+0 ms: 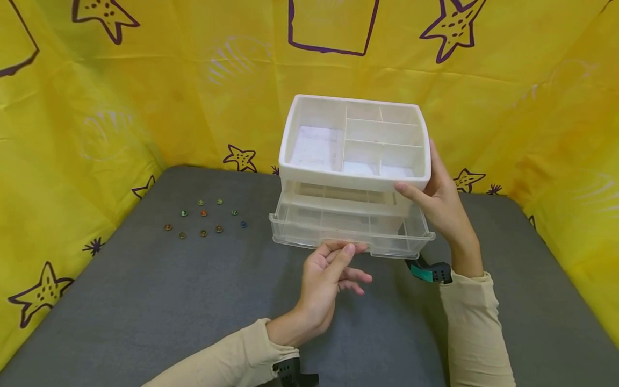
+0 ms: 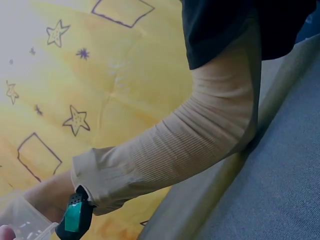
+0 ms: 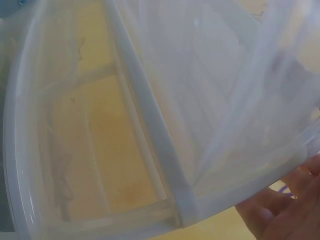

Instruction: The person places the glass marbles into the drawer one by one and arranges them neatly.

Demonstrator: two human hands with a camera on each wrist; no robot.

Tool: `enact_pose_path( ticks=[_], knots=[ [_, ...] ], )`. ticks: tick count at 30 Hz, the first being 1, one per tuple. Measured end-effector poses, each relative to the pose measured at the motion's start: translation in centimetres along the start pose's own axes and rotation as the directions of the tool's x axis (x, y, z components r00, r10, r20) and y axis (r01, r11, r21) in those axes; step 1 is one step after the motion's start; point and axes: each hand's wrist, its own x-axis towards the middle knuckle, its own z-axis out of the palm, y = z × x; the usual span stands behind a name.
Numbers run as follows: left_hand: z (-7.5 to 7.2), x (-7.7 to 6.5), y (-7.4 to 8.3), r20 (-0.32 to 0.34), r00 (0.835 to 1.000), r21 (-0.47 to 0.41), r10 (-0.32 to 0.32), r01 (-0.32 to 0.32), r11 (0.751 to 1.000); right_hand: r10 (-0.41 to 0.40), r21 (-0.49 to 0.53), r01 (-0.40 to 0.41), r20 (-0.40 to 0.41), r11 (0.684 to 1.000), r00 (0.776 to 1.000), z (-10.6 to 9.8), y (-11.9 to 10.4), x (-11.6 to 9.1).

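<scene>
A white plastic drawer organizer (image 1: 355,180) with an open-topped, divided tray is in the middle of the head view. Its clear drawer (image 1: 348,239) is pulled out toward me. My left hand (image 1: 329,279) pinches the drawer's front lip between thumb and fingers, the other fingers spread below. With my right hand (image 1: 442,199) I grip the organizer's right side, thumb on the front of its top rim. Through the right wrist camera, the clear drawer (image 3: 100,150) shows large, with right-hand fingers (image 3: 295,200) at its edge. Tray and drawer look bare inside.
Several small round coloured pieces (image 1: 203,213) lie in a loose group on the grey table (image 1: 145,301), left of the organizer. A yellow cloth (image 1: 169,97) with drawn starfish hangs around the back and sides. The left wrist view shows mainly the right sleeve (image 2: 165,150).
</scene>
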Motion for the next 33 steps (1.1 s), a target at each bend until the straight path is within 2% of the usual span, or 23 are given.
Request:
enact_pose_path(
  ticks=[11, 15, 20, 28, 33],
  knots=[
    [0.3, -0.6, 0.3, 0.002, 0.998, 0.012, -0.055, 0.055, 0.998, -0.02, 0.02, 0.02, -0.001, 1.0, 1.0, -0.1, 0.0, -0.1],
    [-0.1, -0.9, 0.5, 0.048, 0.994, 0.063, -0.097, 0.094, 0.994, -0.016, 0.001, 0.016, -0.013, 1.0, 1.0, -0.1, -0.1, -0.1],
    [-1.3, -1.2, 0.8, 0.125, 0.981, 0.181, -0.148, 0.124, 0.976, -0.005, -0.012, 0.005, -0.021, 1.0, 1.0, 0.0, -0.1, -0.1],
    [-3.0, -1.2, 1.0, 0.241, 0.96, 0.352, -0.141, 0.049, 0.935, 0.003, -0.002, -0.003, -0.022, 1.0, 1.0, -0.1, 0.0, -0.1],
    [-3.8, -0.9, 0.9, 0.259, 0.96, 0.399, -0.106, -0.007, 0.917, 0.012, 0.003, -0.012, -0.016, 1.0, 1.0, -0.1, 0.0, -0.2]
  ],
)
